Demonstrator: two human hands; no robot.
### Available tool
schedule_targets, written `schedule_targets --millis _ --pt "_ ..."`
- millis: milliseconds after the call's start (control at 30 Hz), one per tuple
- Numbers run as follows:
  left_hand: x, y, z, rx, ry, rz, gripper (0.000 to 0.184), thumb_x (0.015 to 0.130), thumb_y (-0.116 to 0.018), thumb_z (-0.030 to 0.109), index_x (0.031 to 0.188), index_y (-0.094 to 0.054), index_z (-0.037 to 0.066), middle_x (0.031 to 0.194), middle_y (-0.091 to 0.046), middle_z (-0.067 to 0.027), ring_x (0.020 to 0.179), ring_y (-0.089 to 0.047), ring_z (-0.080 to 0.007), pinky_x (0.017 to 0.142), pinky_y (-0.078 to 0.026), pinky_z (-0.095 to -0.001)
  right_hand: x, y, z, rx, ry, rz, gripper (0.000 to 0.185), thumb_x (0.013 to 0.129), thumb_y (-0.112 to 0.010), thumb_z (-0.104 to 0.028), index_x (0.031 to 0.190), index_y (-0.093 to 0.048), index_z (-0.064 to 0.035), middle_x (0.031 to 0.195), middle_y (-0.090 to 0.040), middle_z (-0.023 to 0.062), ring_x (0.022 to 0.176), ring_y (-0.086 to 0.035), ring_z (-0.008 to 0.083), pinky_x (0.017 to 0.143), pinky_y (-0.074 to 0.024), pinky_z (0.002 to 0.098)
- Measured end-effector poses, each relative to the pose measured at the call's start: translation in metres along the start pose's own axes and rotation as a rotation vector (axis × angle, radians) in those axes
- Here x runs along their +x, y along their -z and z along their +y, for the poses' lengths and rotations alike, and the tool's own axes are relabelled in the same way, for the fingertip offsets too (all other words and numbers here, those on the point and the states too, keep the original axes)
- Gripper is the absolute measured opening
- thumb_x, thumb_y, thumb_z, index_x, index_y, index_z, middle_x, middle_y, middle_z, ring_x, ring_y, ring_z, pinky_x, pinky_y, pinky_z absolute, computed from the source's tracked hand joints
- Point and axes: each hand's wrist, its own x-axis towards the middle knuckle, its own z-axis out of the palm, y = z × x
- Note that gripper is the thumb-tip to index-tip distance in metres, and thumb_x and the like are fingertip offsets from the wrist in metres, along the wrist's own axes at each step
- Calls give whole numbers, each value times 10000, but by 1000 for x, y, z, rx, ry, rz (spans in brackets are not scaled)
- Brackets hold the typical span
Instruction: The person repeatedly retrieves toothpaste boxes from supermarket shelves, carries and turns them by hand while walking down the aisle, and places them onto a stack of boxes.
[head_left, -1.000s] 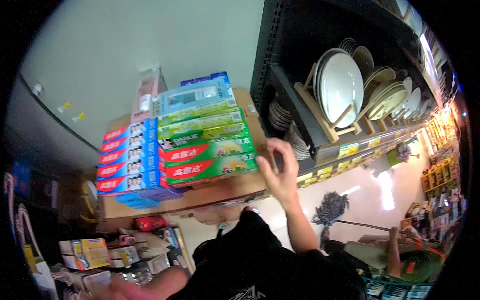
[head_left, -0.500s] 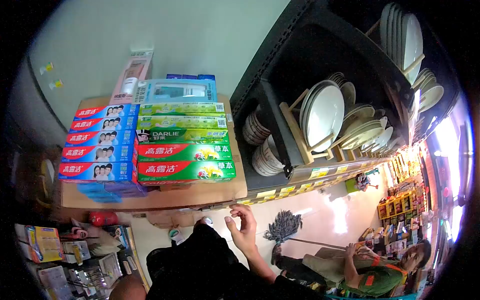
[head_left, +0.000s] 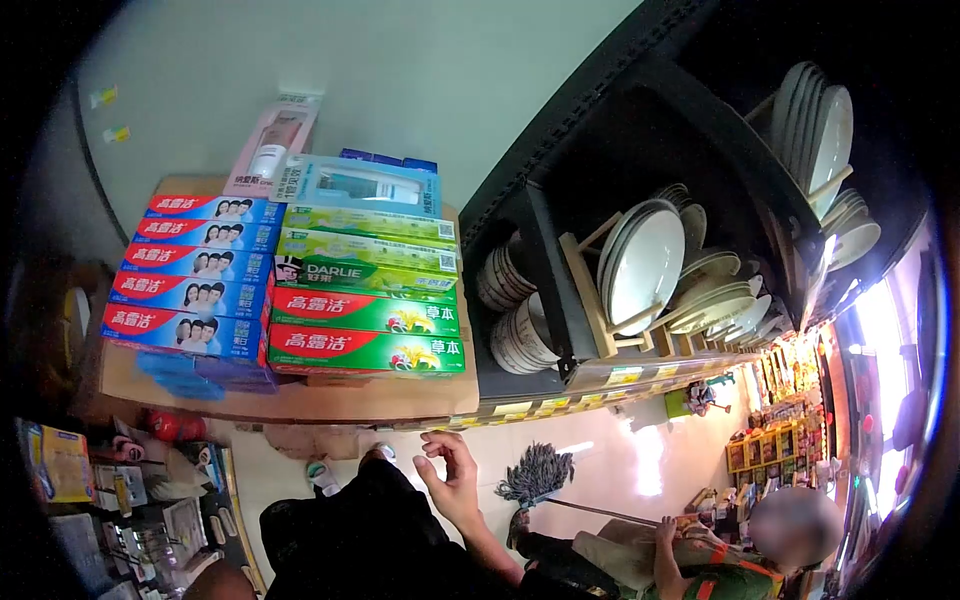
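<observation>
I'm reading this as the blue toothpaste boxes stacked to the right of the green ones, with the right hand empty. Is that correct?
Not quite: the blue toothpaste boxes are stacked to the left of the green boxes, as the head view shows. The right hand is empty, as you said.

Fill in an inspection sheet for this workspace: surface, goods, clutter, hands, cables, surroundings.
Surface: cardboard beneath the stacked boxes.
Goods: blue-and-red toothpaste boxes, lined up beside green boxes.
Clutter: a pink pack and a pale blue pack at the stacks' far end, set at different angles.
Right hand: holding nothing, fingers loosely curled, apart from the boxes.
Left hand: not in view.
Cables: nothing seen.
Surroundings: black shelf with white plates and stacked bowls; a person holding a mop.
</observation>
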Motion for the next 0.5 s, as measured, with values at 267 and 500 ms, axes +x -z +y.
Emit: schedule_targets --millis 267,500 --pt "-25 30 0 275 54 192 158 854 -557 175 915 -590 33 886 -592 -69 781 -554 -161 703 -450 -300 2 -6 5 -3 32 -4 311 786 -695 -35 1072 -576 -8 930 -580 99 814 -552 161 768 -461 274" --pt "-41 62 -6 632 201 403 197 833 -594 176 926 -585 2 888 -580 -71 778 -534 -150 701 -441 -276 1 -11 3 -60 3 -57 298 773 -694 -27 1051 -588 -10 925 -590 110 832 -574 187 769 -470 291"
